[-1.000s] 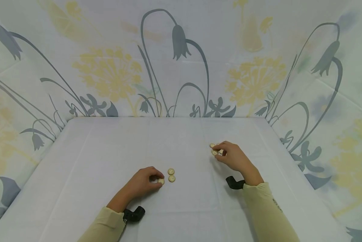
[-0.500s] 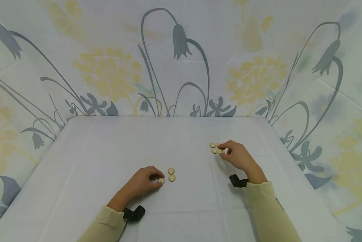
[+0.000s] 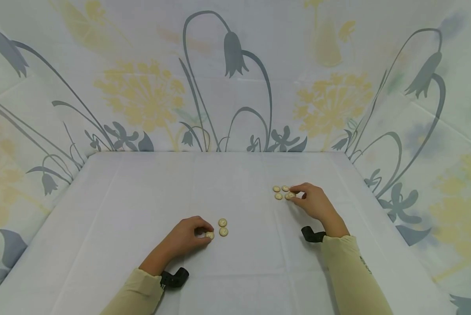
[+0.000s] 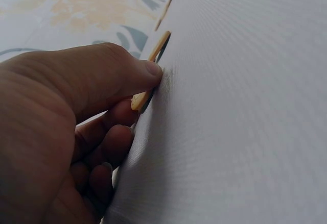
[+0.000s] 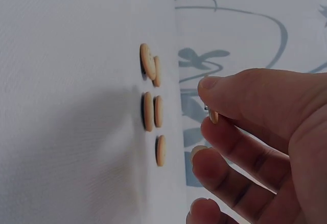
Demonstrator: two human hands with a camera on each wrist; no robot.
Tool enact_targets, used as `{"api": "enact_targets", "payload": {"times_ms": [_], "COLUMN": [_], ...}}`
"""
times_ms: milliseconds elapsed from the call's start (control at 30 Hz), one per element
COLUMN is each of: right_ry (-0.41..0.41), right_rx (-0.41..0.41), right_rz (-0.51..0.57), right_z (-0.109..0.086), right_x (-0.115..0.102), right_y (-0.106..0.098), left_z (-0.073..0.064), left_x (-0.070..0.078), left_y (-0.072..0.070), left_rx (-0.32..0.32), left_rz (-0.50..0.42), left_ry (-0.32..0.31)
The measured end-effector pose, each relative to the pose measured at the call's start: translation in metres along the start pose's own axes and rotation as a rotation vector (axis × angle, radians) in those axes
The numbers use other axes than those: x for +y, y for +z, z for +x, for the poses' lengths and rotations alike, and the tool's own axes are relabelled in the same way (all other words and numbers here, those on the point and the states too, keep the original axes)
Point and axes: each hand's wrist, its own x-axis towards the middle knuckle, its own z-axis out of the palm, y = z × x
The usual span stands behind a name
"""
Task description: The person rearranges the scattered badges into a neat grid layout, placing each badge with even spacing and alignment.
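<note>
In the head view my left hand rests low over the table, pinching a small round wooden disc between thumb and fingertips. The left wrist view shows this disc tilted, its underside dark. Right beside it lie two more discs, an upper one and a lower one, with small dark marks on top. Farther back, my right hand pinches another disc above the table. Next to its fingertips several discs lie in a close cluster; the marks are too small to read.
A white cloth with fold creases covers the table. Flower-printed fabric stands at the back and both sides. Each wrist wears a small black camera, the left camera and the right camera.
My right hand has shifted a little to the right, leaving more of the clustered discs in sight. The left hand and the discs beside it have stayed in place.
</note>
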Motion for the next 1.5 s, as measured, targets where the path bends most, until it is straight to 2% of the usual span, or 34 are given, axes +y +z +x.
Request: {"api": "enact_targets", "payload": {"times_ms": [733,1233,1500], "right_ry": [0.119,0.131,0.158], "right_rx": [0.031,0.074,0.068], "right_rz": [0.012,0.017,0.03], "right_z": [0.005,0.006,0.007], "right_x": [0.019,0.025,0.027], "right_y": [0.007,0.01,0.013], "left_z": [0.0,0.0,0.0], "left_x": [-0.001,-0.002,-0.003], "left_y": [0.0,-0.001,-0.001], "left_rx": [-0.003,-0.004,-0.005], "left_rz": [-0.02,-0.017,-0.03], "left_ry": [0.013,0.021,0.035]}}
